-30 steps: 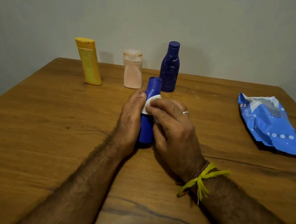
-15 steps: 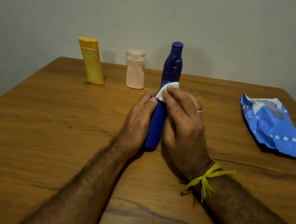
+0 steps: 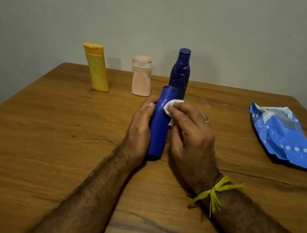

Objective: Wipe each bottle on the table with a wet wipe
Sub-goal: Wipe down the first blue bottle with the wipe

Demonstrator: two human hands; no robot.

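A plain blue bottle (image 3: 159, 129) stands upright on the wooden table (image 3: 45, 140) in the middle. My left hand (image 3: 140, 126) grips its left side. With my right hand (image 3: 189, 135) I pinch a white wet wipe (image 3: 171, 107) against the bottle's upper right side, just under the cap. Behind it in a row stand a leaning yellow bottle (image 3: 96, 68), a pale pink bottle (image 3: 141, 76) and a dark blue bottle (image 3: 180, 72) with a scuffed label.
A blue wet-wipe pack (image 3: 285, 136) lies at the table's right edge, its flap open. A grey wall rises just behind the table's far edge. A yellow thread is tied round my right wrist.
The wipe went up over the bottle's top half a second ago and has come back down to its upper right side. My left hand keeps its grip.
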